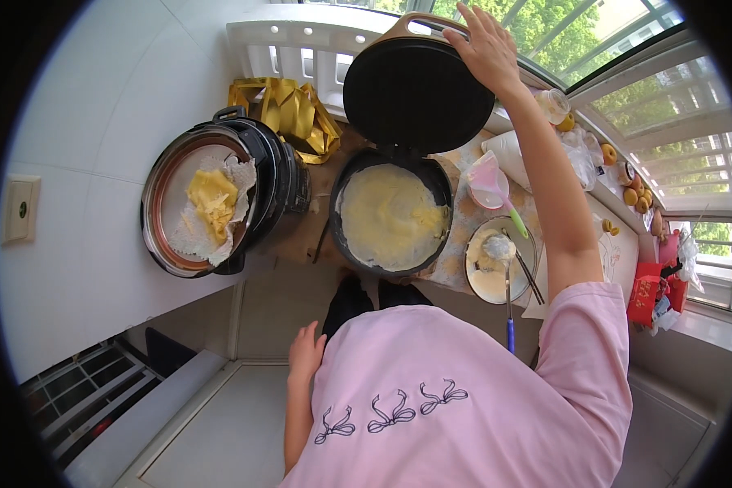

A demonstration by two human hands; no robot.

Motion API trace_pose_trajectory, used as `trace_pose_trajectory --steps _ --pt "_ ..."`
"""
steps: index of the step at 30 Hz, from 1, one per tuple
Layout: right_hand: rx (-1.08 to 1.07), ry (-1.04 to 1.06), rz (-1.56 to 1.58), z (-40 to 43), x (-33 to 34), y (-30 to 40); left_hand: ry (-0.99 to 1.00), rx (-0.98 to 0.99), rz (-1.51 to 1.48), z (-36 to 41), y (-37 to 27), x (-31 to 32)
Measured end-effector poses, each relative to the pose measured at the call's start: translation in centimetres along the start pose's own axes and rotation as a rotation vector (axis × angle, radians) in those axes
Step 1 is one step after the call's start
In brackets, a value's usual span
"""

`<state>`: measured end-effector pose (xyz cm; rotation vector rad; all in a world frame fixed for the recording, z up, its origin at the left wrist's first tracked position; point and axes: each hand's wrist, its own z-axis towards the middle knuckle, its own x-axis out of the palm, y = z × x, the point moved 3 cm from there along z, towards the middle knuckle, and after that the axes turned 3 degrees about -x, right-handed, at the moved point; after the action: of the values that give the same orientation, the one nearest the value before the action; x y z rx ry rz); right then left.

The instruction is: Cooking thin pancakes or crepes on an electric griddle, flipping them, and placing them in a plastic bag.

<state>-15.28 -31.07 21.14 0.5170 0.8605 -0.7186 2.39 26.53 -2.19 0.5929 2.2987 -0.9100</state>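
Note:
My right hand [485,52] is raised at the right edge of the upright black lid [418,94]. Its fingers are extended and spread, with the thumb beside the tan lid handle [396,27]. Below the lid lies the round electric pan [337,235], which holds a thin, pale yellow pancake [387,219] with a lumpy patch on its right side. My left hand [307,352] hangs low beside my body, with nothing in it.
Left of the pan, an electric pressure cooker [274,183] bears a plate [180,177] with folded yellow pancakes on lacy paper. Gold bags [287,116] stand behind. At right are a bowl of batter [485,283] with a ladle [508,280] and chopsticks [527,274], plus a pink scraper [487,174].

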Motion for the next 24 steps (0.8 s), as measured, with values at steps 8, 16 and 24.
trace_pose_trajectory --steps 8,16,24 --pt "0.124 0.224 -0.022 2.3 1.9 -0.1 0.003 -0.037 0.097 0.5 4.7 -2.5" --pt "-0.094 0.097 0.071 -7.8 -8.0 9.5 0.091 0.074 0.206 3.8 6.1 -4.3" --pt "-0.021 0.321 0.197 -30.9 -6.4 20.2 0.106 0.298 0.291 7.7 4.6 -7.1"
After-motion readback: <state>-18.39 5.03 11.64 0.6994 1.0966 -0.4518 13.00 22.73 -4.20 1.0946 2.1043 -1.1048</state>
